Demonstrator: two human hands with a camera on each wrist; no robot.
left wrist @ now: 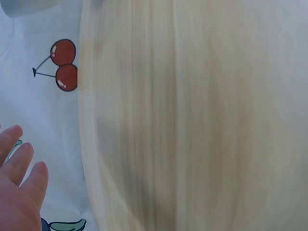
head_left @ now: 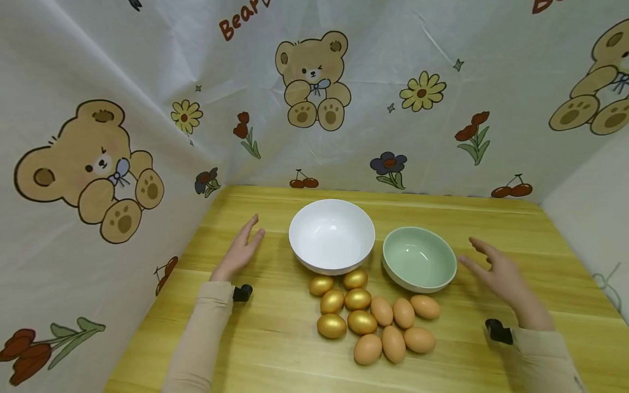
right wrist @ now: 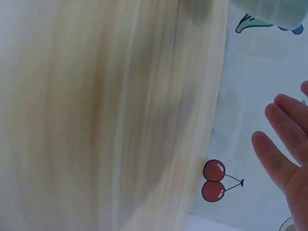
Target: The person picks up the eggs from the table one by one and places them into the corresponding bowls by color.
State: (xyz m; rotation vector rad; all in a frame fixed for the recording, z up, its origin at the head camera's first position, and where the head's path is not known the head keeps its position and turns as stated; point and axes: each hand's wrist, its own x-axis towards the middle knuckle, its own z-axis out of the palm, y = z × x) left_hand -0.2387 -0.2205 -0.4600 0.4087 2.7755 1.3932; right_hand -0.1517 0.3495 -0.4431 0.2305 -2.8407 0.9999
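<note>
My left hand (head_left: 238, 253) is at the left of the white bowl (head_left: 332, 236), apart from it, fingers extended and holding nothing. On the other side, my right hand (head_left: 502, 277) is just right of the green bowl (head_left: 419, 258), also with nothing in it. In the left wrist view the left hand (left wrist: 21, 185) shows spread fingers at the lower left. The right wrist view has the right hand (right wrist: 288, 144) at its right edge. Several golden eggs (head_left: 331, 326) lie in front of the white bowl. Several brown eggs (head_left: 393, 344) lie to their right, below the green bowl.
The wooden table (head_left: 275, 349) carries everything. A cloth (head_left: 206, 54) printed with bears, flowers and cherries hangs behind it and along its left side. Each wrist has a black camera mount (head_left: 243, 293). A thin cord (head_left: 609, 284) hangs at the far right.
</note>
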